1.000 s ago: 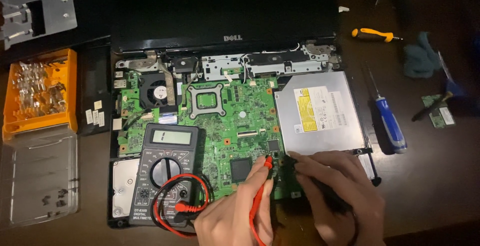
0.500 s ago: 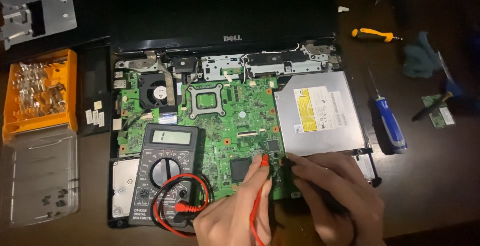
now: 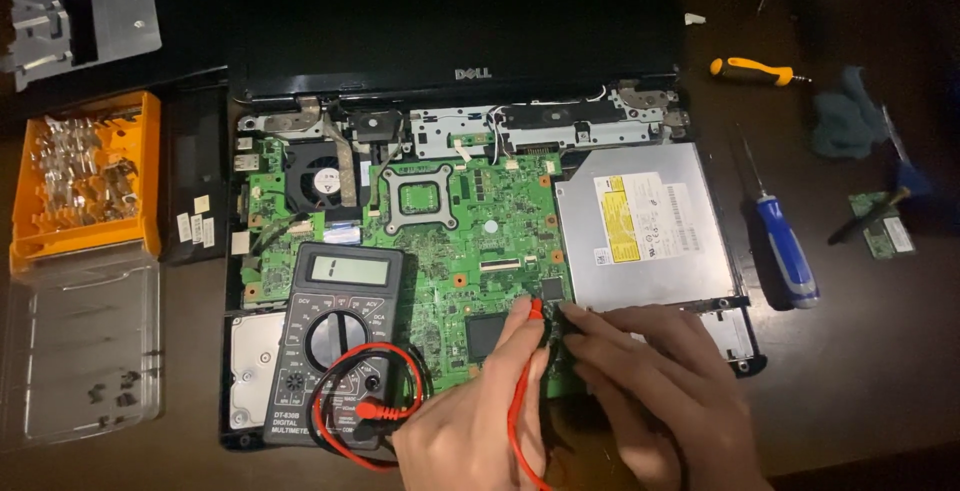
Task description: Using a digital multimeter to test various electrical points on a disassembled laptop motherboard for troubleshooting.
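Head view: left hand (image 3: 470,431) pinching red probe (image 3: 535,313); right hand (image 3: 660,391) fingers together on green motherboard (image 3: 480,241); yellow-white label on optical drive (image 3: 640,226).

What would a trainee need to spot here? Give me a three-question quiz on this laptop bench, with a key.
1. True or false: the multimeter lies on the opened laptop's lower left part.
2. Which hand holds the red probe? A) left hand B) right hand
3. What colour is the handle of the screwdriver lying just right of the optical drive?

Key:
1. True.
2. A: the left hand holds it, tip on the green motherboard, beside the right hand.
3. Blue, on the blue screwdriver.
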